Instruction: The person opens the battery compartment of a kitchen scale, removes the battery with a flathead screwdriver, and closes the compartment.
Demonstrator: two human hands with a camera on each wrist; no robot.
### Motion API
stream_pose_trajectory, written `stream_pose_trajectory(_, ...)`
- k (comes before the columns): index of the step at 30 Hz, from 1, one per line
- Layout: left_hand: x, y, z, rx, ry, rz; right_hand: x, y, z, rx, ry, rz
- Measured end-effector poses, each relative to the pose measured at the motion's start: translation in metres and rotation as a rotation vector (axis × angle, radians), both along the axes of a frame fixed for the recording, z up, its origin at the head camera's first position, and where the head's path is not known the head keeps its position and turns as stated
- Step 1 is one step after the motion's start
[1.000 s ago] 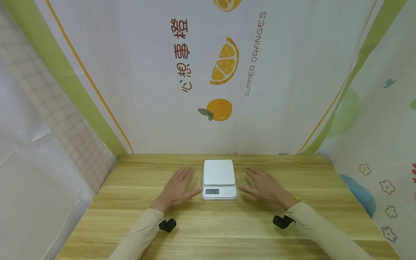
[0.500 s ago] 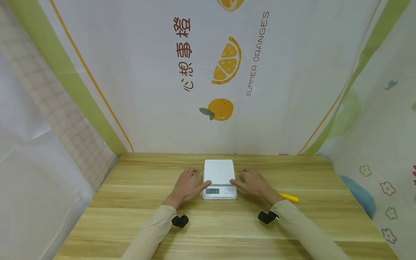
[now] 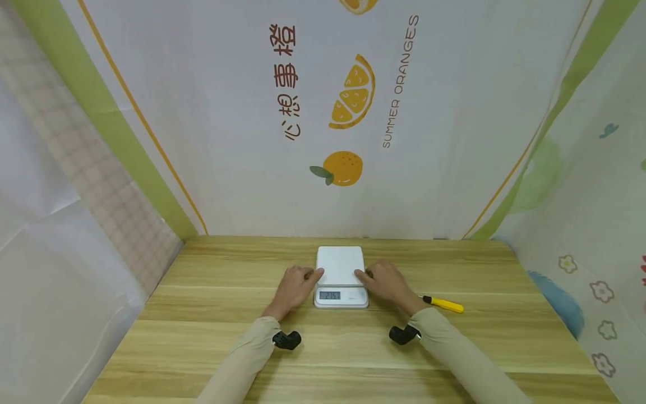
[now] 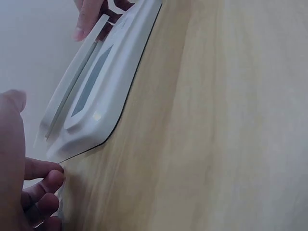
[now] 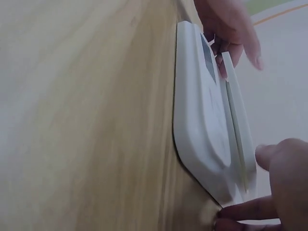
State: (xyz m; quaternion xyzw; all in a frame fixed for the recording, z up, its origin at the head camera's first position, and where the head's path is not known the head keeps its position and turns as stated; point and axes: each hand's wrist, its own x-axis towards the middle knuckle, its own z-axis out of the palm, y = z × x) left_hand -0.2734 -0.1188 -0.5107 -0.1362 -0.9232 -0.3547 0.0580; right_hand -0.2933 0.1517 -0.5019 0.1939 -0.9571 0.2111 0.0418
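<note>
A white kitchen scale [image 3: 340, 265] with a square plate and a small grey display lies flat on the wooden table. My left hand [image 3: 294, 289] holds its left side, thumb at the plate's edge and the other fingers curled low beside the base. On the opposite side my right hand [image 3: 388, 283] grips it the same way, its thumb [image 5: 267, 156] up against the plate. In the left wrist view the curled fingers [image 4: 45, 185] sit right at the base's corner. The scale's far edge is hidden in both wrist views.
Just right of my right wrist lies a slim tool with a yellow and black handle [image 3: 446, 304], its thin end partly behind the wrist. The wooden table [image 3: 343, 359] runs back to a hanging cloth [image 3: 242, 185] printed with oranges. More cloth hangs on both sides.
Both hands have moved inward from beside the scale to its sides, with fingers curling and thumbs coming over the plate. The yellow-handled tool has come into view from behind my right arm.
</note>
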Motion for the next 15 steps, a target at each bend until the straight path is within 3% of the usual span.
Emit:
stream_pose_trajectory(5,-0.002,0.005,-0.004,0.057,0.006,0.01,-0.001,-0.002,-0.005,-0.039,0.016,-0.014)
stream_pose_trajectory(15,-0.003,0.012,-0.002,0.157,-0.07,0.047,0.004,-0.009,-0.001,-0.169,-0.09,-0.072)
